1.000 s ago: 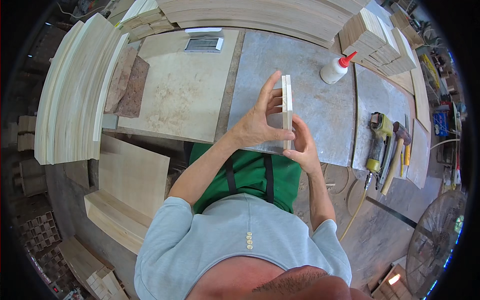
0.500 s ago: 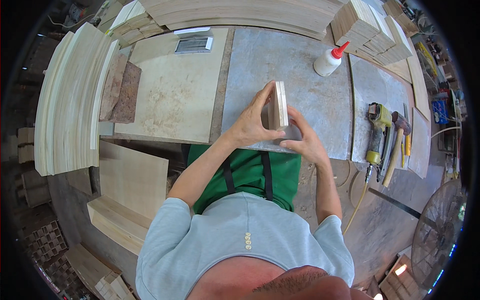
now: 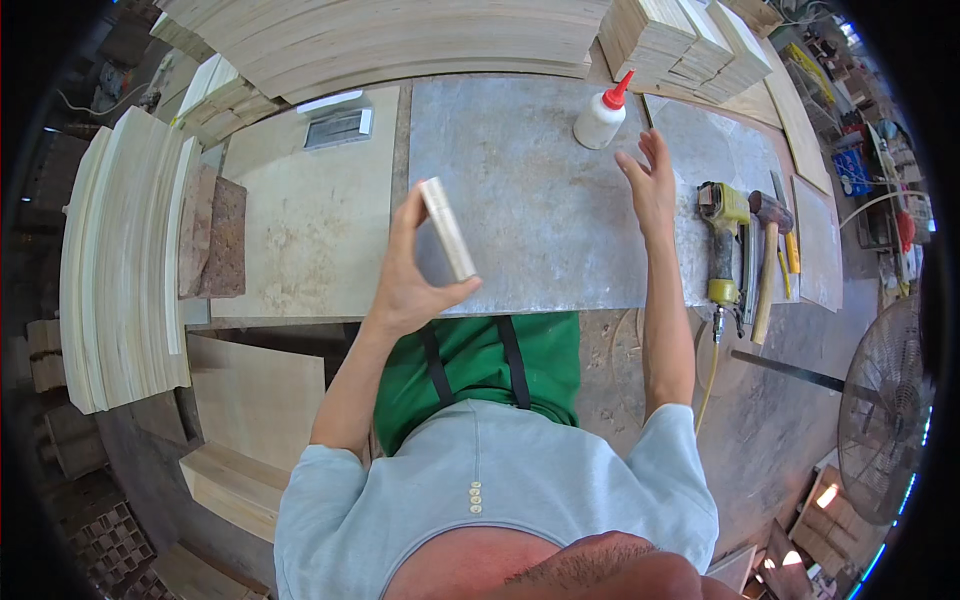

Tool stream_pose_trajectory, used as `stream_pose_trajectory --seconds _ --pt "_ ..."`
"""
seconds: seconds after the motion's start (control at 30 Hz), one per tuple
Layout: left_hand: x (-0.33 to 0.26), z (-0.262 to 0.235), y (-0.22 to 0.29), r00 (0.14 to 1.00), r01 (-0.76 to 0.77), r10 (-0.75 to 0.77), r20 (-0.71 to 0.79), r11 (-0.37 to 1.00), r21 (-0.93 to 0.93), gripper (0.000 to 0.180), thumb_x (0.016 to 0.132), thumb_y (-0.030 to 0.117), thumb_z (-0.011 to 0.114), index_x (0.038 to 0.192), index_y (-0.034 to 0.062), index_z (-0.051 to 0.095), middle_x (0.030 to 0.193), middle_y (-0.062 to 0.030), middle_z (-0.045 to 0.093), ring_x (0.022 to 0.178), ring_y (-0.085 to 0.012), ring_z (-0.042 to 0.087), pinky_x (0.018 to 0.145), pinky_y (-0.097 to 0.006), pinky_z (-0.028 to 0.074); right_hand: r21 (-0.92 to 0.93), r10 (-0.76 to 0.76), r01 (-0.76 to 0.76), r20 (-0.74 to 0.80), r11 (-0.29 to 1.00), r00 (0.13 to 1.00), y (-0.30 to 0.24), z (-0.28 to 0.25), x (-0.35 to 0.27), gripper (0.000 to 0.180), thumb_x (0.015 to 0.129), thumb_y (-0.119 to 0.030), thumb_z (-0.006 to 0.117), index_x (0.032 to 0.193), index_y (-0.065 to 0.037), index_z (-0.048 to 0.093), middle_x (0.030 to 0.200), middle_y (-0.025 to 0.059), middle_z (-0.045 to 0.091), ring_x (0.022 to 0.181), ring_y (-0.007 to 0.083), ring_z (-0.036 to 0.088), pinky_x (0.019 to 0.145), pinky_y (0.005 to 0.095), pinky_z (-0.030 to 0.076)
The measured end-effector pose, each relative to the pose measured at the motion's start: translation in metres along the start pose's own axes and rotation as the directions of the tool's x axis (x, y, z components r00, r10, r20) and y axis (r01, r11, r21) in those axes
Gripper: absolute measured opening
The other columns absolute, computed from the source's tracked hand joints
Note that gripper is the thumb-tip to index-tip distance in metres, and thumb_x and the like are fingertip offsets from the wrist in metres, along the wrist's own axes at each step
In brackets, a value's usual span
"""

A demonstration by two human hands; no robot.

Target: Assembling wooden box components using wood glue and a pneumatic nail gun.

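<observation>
My left hand (image 3: 410, 275) grips a small pale wooden board (image 3: 448, 230) by its ends, thumb at the near end and fingers at the far end. The board stands on edge, tilted, above the near part of the metal-topped bench (image 3: 500, 150). My right hand (image 3: 650, 185) is empty with its fingers apart, just right of a white squeeze bottle (image 3: 599, 122) with a red nozzle; a gap shows between them. The bottle stands upright on the bench.
Right of my right hand lie a yellow-green nail gun (image 3: 724, 240) with an air hose and a wooden-handled hammer (image 3: 770, 250). Stacked boards (image 3: 120, 260) stand at the left, with more boards (image 3: 400, 40) at the back. A fan (image 3: 885, 410) is at the lower right.
My right hand has let go of the board and moved right and away from me, toward the bottle. My left hand has drawn the board left and tilted it.
</observation>
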State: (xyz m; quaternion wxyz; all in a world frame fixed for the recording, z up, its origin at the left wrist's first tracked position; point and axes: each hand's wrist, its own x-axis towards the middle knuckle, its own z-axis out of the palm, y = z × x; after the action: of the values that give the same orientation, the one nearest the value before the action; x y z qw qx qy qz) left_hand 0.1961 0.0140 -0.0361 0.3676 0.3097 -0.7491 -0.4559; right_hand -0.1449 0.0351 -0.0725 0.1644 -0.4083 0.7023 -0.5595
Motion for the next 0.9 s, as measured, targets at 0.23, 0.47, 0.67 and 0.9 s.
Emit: stream_pose_trajectory --seconds 0.23,0.47,0.67,0.9 --pt "-0.024 -0.033 0.01 0.998 0.041 -0.034 -0.043 0.982 0.182 0.11 0.059 0.011 0.082 0.145 0.0019 0.015 0.142 -0.0163 0.035 0.133 -0.0267 0.033 0.111 -0.039 0.025 -0.056 -0.018 0.035 0.268 0.998 0.963 0.052 0.033 0.061 0.063 0.072 -0.013 0.075 0.126 -0.001 0.045 0.118 0.0152 0.059 0.11 0.0252 0.055 0.098 0.0357 0.039" --pt "-0.024 -0.04 0.015 0.994 0.084 -0.064 -0.086 0.964 0.252 0.109 0.059 0.01 0.081 0.145 0.0019 0.015 0.141 -0.0167 0.032 0.131 -0.0294 0.035 0.11 -0.04 0.029 0.13 0.06 -0.098 0.267 0.987 0.962 0.0 0.032 0.024 0.057 0.073 -0.02 0.071 0.122 -0.001 0.049 0.112 0.012 0.059 0.102 0.0218 0.056 0.09 0.034 0.042" --pt "-0.021 -0.048 0.01 0.995 0.092 -0.075 -0.07 0.955 0.282 0.107 0.06 0.014 0.081 0.145 0.0014 0.016 0.14 -0.0171 0.033 0.129 -0.0301 0.036 0.109 -0.04 0.03 0.148 -0.01 -0.058 0.421 0.987 0.907 -0.085 -0.02 -0.043 0.068 0.071 -0.023 0.071 0.13 -0.002 0.045 0.115 0.0116 0.055 0.107 0.0212 0.053 0.096 0.0331 0.039" --pt "-0.011 -0.038 0.013 0.998 0.02 0.017 -0.063 0.839 0.544 0.102 0.061 0.018 0.079 0.143 0.0013 0.02 0.134 -0.0189 0.037 0.123 -0.0353 0.04 0.104 -0.043 0.034 0.645 -0.058 -0.155 0.297 0.748 0.953 -0.094 -0.048 -0.051 0.075 0.074 -0.023 0.073 0.136 0.0 0.037 0.13 0.0181 0.048 0.124 0.0302 0.045 0.11 0.044 0.029"
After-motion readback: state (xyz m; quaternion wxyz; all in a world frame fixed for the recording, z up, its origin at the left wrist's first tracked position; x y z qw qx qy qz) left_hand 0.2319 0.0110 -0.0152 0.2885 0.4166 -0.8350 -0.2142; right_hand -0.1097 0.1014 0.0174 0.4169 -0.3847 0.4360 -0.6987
